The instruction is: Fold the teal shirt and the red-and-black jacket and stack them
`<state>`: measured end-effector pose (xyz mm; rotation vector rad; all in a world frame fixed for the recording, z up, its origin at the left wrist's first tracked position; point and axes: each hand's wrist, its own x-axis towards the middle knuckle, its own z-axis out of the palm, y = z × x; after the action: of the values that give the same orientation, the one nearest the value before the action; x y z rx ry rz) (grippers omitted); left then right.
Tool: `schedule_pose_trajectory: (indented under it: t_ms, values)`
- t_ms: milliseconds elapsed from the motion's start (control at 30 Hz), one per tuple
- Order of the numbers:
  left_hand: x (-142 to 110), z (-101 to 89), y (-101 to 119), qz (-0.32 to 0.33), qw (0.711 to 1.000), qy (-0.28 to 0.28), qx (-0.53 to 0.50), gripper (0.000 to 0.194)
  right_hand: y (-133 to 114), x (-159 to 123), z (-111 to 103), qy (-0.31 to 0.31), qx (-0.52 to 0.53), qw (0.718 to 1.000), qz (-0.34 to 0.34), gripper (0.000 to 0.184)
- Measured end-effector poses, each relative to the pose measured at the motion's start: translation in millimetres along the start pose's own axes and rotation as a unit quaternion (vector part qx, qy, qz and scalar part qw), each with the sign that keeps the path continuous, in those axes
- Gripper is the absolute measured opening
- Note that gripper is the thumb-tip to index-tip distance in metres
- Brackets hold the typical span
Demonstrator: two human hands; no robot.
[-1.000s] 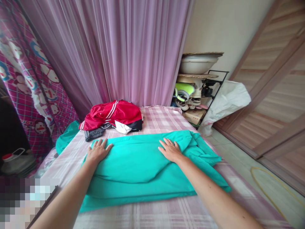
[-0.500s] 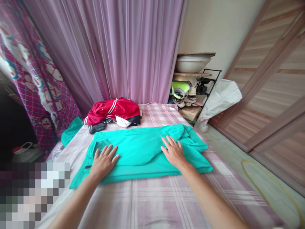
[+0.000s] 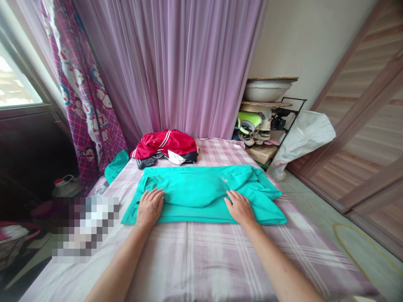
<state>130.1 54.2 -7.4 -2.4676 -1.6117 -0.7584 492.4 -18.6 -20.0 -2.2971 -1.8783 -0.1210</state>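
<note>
A turquoise garment (image 3: 195, 193), folded into a long shape, lies across the plaid bedsheet (image 3: 201, 260). My left hand (image 3: 150, 206) rests palm down on its left part, fingers stretched out and pointing away from me. On its right part lies my right hand (image 3: 241, 207), also flat, fingers a little apart, just below a small pale print on the cloth. Both hands are open and touch the fabric without gripping it. At the right end the cloth is bunched in uneven layers; the left end lies flatter.
Behind the garment sits a pile of red and dark clothes (image 3: 166, 144). Another turquoise cloth (image 3: 116, 165) hangs at the bed's left edge. A shoe rack (image 3: 283, 121) with basins, shoes and a box stands at the far right, beside a white bag (image 3: 305, 138). Purple curtains (image 3: 176, 63) hang behind.
Both hands have slid toward the garment's near edge, still flat on it. The near edge now lies straighter. The camera view has turned somewhat to the left.
</note>
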Motion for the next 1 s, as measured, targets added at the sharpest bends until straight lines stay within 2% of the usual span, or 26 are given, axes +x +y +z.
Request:
schedule_pose_trajectory:
  t_ms: [100,267,333,433,567,667,1000]
  values:
    - [-18,-5.2,-16,-0.065,0.997,0.036,0.005,0.041,3,0,6,0.035,0.007,0.999,-0.012,0.045]
    - [-33,-6.3,-46,-0.195,0.974,0.117,0.002,0.041,15,0,25,0.142,0.031,0.988,-0.049,0.038]
    - [-36,-6.4,-53,-0.257,0.960,0.108,-0.003,0.047,19,0,31,0.185,0.033,0.980,-0.066,0.035]
    - [-38,-8.7,-56,-0.316,0.947,0.056,0.029,0.053,21,-3,33,0.240,0.025,0.967,-0.086,0.035]
    - [-38,-13.1,-53,-0.308,0.946,0.011,0.100,0.050,20,-5,30,0.292,0.012,0.951,-0.100,0.035]
    - [-38,-14.6,-52,-0.301,0.948,-0.008,0.103,0.044,20,-6,29,0.312,0.004,0.944,-0.107,0.035]
    - [-35,-23.9,-43,-0.309,0.945,-0.050,0.093,0.045,24,-6,31,0.320,0.022,0.942,-0.097,0.036]
